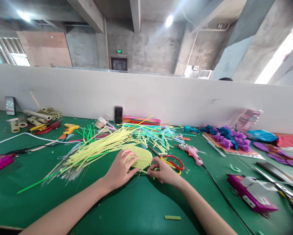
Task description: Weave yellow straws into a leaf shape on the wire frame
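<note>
I have the left hand [122, 167] arched, gripping the yellow disc [143, 156]. My right hand [164, 171] curls inward, pinching a strip [143, 171].

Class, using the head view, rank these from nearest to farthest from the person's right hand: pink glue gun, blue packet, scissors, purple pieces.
1. Scissors: beside and slightly beyond the right hand.
2. Pink glue gun: to the right, past the scissors.
3. Purple pieces: farther right, beyond the glue gun.
4. Blue packet: farthest, right of the purple pieces.
</note>
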Demonstrator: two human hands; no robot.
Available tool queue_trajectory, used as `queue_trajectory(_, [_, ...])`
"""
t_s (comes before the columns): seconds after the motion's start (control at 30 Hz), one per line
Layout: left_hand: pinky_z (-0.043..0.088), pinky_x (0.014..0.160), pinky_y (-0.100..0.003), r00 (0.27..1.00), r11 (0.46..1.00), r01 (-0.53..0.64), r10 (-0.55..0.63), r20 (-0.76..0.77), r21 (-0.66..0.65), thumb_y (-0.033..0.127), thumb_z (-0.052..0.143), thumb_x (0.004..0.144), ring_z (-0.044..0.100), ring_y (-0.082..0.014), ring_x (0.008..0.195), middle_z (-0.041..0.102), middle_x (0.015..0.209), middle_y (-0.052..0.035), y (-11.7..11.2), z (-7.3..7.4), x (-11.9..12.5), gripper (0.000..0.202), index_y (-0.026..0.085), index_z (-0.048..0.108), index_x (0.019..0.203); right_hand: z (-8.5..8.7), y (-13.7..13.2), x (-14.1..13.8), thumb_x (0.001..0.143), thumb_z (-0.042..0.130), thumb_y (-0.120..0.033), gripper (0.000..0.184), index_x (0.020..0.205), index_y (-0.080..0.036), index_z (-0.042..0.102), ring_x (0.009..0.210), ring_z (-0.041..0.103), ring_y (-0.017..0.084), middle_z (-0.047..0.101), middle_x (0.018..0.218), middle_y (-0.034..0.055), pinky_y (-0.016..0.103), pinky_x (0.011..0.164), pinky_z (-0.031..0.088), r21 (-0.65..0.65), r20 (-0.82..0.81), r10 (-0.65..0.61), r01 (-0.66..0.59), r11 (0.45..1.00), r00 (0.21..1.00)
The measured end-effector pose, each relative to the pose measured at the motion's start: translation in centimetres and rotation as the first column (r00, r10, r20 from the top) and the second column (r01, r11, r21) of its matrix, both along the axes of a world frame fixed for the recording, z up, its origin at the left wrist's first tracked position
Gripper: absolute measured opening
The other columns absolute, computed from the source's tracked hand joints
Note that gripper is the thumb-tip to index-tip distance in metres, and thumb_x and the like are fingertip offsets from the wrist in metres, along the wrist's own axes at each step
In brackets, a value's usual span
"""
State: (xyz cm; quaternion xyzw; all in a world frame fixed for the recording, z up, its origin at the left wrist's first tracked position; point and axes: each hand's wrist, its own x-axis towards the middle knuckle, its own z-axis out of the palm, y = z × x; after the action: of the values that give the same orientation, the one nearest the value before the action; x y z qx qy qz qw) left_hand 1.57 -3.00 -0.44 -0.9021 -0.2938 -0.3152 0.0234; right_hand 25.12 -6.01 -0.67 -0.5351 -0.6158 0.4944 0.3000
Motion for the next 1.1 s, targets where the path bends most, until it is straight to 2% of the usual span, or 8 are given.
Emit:
queue_trajectory(0.23, [0.035,0.105,-0.053,0.999,0.998,0.028,-0.03,-0.031,-0.049,0.043,0.061,0.086,0.042,-0.03,0.123,0.059,0.123,-0.0095,0.4,-0.3,-0.3,0.032,0.023,0.066,0.11,0.8,-0.4,1.4,0.069,0.064,-0.021,0.03,0.097,-0.019,0.052,0.048,0.048,0.005,0.066,0.077,-0.0019,0.014,0.037,0.034,-0.042,0.092,0.018,-0.014,0.999,0.996])
queue_trajectory(0.4, [0.032,0.106,-0.054,0.998,0.997,0.035,-0.039,-0.049,-0.073,0.049,0.06,0.085,0.04,-0.0306,0.126,0.057,0.127,-0.0098,0.5,-0.4,-0.4,0.043,0.024,0.061,0.12,1.0,-0.4,1.9,0.07,0.065,-0.024,0.031,0.099,-0.019,0.056,0.05,0.051,0.008,0.067,0.077,-0.0011,0.018,0.04,0.036,-0.044,0.147,0.041,-0.035,0.998,0.988])
queue_trajectory(0.53, [0.033,0.106,-0.051,1.0,0.999,-0.004,0.003,-0.016,-0.053,0.043,0.056,0.089,0.04,-0.0289,0.126,0.057,0.127,-0.0105,0.9,0.0,-0.5,0.041,0.022,0.058,0.124,0.8,0.0,2.6,0.075,0.065,-0.033,0.016,0.08,-0.018,0.063,0.056,0.055,0.012,0.066,0.066,0.0,0.023,0.051,0.04,0.159,0.325,-0.021,-0.033,0.987,0.946])
queue_trajectory(0.67, [0.037,0.103,-0.045,0.986,0.987,-0.144,0.149,0.068,-0.077,0.021,0.043,0.094,0.048,-0.025,0.119,0.06,0.122,-0.0107,2.4,0.6,-1.8,0.031,0.019,0.059,0.12,0.6,0.3,2.4,0.083,0.057,-0.042,0.029,0.065,-0.02,0.059,0.055,0.051,0.014,0.06,0.059,-0.0006,0.026,0.052,0.036,0.44,0.36,-0.24,0.063,0.896,0.901])
queue_trajectory(0.77, [0.042,0.091,-0.04,0.955,0.926,-0.283,0.295,0.011,-0.25,0.015,0.041,0.088,0.057,-0.0252,0.102,0.065,0.105,-0.0121,4.1,1.1,-3.6,0.028,0.015,0.063,0.106,0.8,0.2,1.2,0.088,0.051,-0.042,0.024,0.079,-0.021,0.061,0.06,0.054,0.015,0.062,0.066,0.0003,0.027,0.056,0.04,0.545,0.264,-0.32,0.133,0.828,0.91])
queue_trajectory(0.83, [0.044,0.08,-0.034,0.948,0.829,-0.313,0.303,-0.098,-0.463,0.018,0.044,0.084,0.06,-0.0219,0.086,0.068,0.094,-0.0088,5.1,1.3,-4.9,0.021,0.017,0.063,0.094,0.9,-0.1,0.1,0.09,0.049,-0.041,0.023,0.094,-0.022,0.062,0.07,0.059,0.018,0.066,0.079,0.0032,0.028,0.061,0.044,0.582,0.224,-0.323,0.14,0.801,0.92])
queue_trajectory(0.93, [0.041,0.064,-0.027,0.958,0.721,-0.286,0.202,-0.203,-0.631,0.028,0.054,0.078,0.059,-0.0183,0.072,0.068,0.082,-0.0032,6.0,1.5,-6.3,0.014,0.019,0.063,0.083,1.0,-0.6,-1.7,0.091,0.049,-0.038,0.027,0.11,-0.024,0.061,0.091,0.06,0.022,0.067,0.1,0.0074,0.033,0.076,0.048,0.634,0.241,-0.27,0.06,0.771,0.932])
queue_trajectory(1.1, [0.031,0.051,-0.025,0.953,0.657,-0.271,0.081,-0.292,-0.703,0.059,0.06,0.07,0.051,-0.0151,0.058,0.061,0.063,0.0013,5.7,1.7,-6.6,0.039,0.019,0.059,0.067,0.8,-1.2,-3.5,0.092,0.051,-0.036,0.039,0.13,-0.026,0.053,0.114,0.051,0.025,0.061,0.123,0.0078,0.042,0.099,0.042,0.681,0.315,-0.183,-0.087,0.727,0.931])
